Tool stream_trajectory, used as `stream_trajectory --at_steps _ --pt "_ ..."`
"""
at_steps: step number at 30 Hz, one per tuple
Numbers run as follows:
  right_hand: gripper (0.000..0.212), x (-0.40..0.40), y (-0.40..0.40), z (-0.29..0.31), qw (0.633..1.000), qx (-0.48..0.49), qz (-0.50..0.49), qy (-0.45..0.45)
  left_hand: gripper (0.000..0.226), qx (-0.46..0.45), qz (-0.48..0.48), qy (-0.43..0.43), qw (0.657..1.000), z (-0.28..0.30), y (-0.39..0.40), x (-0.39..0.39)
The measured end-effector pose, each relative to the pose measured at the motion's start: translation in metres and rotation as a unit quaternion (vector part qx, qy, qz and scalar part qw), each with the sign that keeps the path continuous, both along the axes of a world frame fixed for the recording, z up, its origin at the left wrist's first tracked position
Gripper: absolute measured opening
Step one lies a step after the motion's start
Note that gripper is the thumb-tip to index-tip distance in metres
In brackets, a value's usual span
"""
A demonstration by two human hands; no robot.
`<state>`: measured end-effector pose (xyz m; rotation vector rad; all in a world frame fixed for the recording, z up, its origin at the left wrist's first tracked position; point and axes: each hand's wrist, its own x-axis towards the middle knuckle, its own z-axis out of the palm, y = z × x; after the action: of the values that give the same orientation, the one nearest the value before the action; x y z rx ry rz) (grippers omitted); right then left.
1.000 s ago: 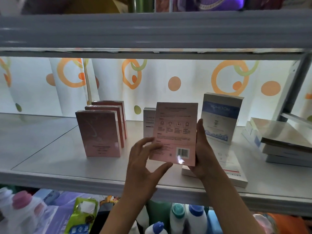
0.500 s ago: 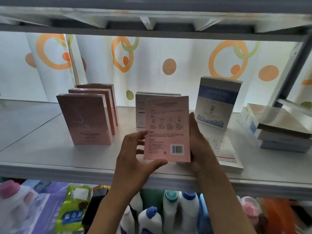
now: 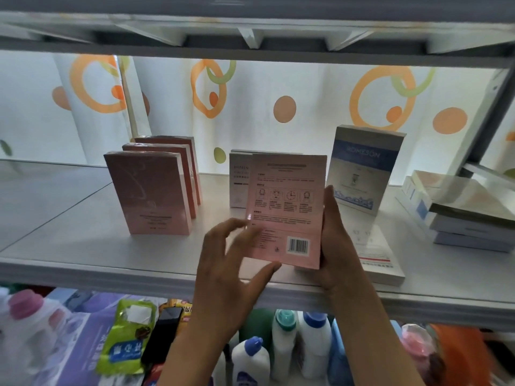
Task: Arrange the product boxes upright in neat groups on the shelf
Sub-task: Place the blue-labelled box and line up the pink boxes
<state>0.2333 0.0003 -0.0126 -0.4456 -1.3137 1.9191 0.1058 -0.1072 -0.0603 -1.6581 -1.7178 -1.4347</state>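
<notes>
Both hands on upright pink box [image 3: 287, 210]: right hand [image 3: 335, 240] grips edge, fingers hidden; left hand [image 3: 231, 263] blurred, grip unclear.

Behind the shelving I see a white curtain [image 3: 306, 87] printed with orange rings and dots. Along the bottom of the frame, white bottles [image 3: 298, 346] with blue and teal caps stand together, a green pouch [image 3: 126, 344] lies lower left, and a pink-capped bottle [image 3: 26, 324] sits far left.

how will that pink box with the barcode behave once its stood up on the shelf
The pink box looks stiff, its faces flat in the right hand. Thin and tall, it would probably tip easily. Its glossy wrap may be slippery.
</notes>
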Motion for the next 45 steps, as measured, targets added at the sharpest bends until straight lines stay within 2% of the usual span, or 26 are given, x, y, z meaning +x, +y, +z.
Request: stream_trajectory --at_steps 2,4,6,8,10,17,22,25,30,32,34,37,40,45 --pt "0.070 0.000 -0.007 -0.001 0.999 -0.006 0.013 0.038 0.051 0.002 0.003 0.067 0.998 0.004 -0.007 0.006" --pt "0.075 -0.005 -0.015 0.001 0.998 0.013 0.024 0.057 0.052 -0.034 0.007 0.070 0.997 0.010 -0.014 0.010" --pt "0.077 -0.016 -0.022 0.004 0.997 0.041 0.034 0.058 0.056 -0.070 -0.019 0.007 0.997 0.017 -0.022 0.011" --pt "0.065 -0.028 -0.029 0.011 0.997 0.068 0.016 0.040 0.060 -0.085 -0.070 -0.088 0.990 0.025 -0.026 0.010" --pt "0.053 -0.040 -0.038 0.017 0.997 0.071 -0.014 0.017 0.064 -0.061 -0.098 -0.160 0.980 0.029 -0.027 0.004" --pt "0.040 -0.065 -0.073 0.023 0.990 0.141 -0.016 -0.011 0.056 0.030 -0.113 -0.311 0.943 0.030 -0.047 -0.019" --pt "0.027 -0.078 -0.085 0.025 0.976 0.216 0.020 -0.025 0.041 0.069 -0.112 -0.392 0.911 0.030 -0.068 -0.034" --pt "0.025 -0.091 -0.085 0.021 0.959 0.282 0.009 -0.020 0.043 0.116 -0.096 -0.423 0.894 0.033 -0.073 -0.046" --pt "0.035 -0.119 -0.089 0.011 0.930 0.350 -0.095 -0.061 0.035 0.150 -0.025 -0.469 0.870 0.033 -0.073 -0.065" --pt "0.049 -0.124 -0.091 0.010 0.932 0.327 -0.119 -0.103 0.038 0.162 -0.002 -0.474 0.865 0.034 -0.077 -0.074" --pt "0.054 -0.128 -0.091 0.007 0.946 0.292 -0.089 -0.107 0.044 0.167 -0.010 -0.450 0.877 0.033 -0.079 -0.084" --pt "0.039 -0.133 -0.089 -0.001 0.951 0.291 -0.049 -0.092 0.039 0.154 -0.010 -0.384 0.910 0.028 -0.083 -0.098" --pt "0.035 -0.137 -0.085 -0.007 0.939 0.314 -0.089 -0.110 0.040 0.105 0.032 -0.348 0.931 0.022 -0.081 -0.117" --pt "0.033 -0.146 -0.079 -0.022 0.922 0.331 -0.157 -0.127 0.024 0.065 0.087 -0.351 0.930 0.021 -0.076 -0.136"
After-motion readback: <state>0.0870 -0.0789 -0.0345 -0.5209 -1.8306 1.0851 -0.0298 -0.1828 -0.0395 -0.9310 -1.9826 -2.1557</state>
